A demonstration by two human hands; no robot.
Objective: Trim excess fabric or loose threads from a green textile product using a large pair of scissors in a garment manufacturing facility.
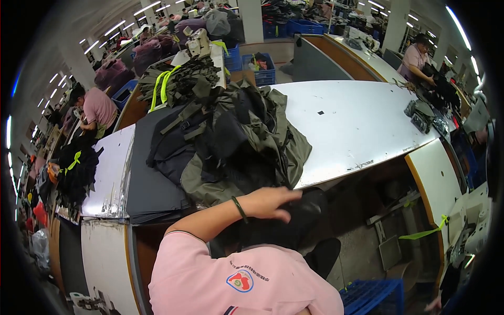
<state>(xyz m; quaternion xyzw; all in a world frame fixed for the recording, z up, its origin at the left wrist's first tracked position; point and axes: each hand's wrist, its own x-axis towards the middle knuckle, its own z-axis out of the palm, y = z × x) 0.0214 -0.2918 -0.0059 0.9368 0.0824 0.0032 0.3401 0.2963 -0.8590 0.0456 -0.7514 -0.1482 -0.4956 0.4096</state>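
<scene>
My left hand [273, 203] reaches across in front of me at the table's near edge, fingers stretched out and thumb apart, with nothing visible in it. A dark bangle [240, 209] circles that wrist. Just beyond the hand lies a crumpled heap of black and olive-green fabric pieces with straps, apparently bags [231, 136]; a gap between hand and heap is hard to judge. At the lower right rim, a small skin-coloured patch [433, 304] beside dark cloth looks like fingertips of my right hand. Its grip is hidden.
Dark flat sheets [157, 202] are stacked under the heap's left side. A white tabletop [346, 126] extends right. Sewing-machine parts [475, 226] and a blue crate [373, 296] stand at my right. Strap bundles [181, 79] lie beyond. Two co-workers [98, 107] sit left and far right.
</scene>
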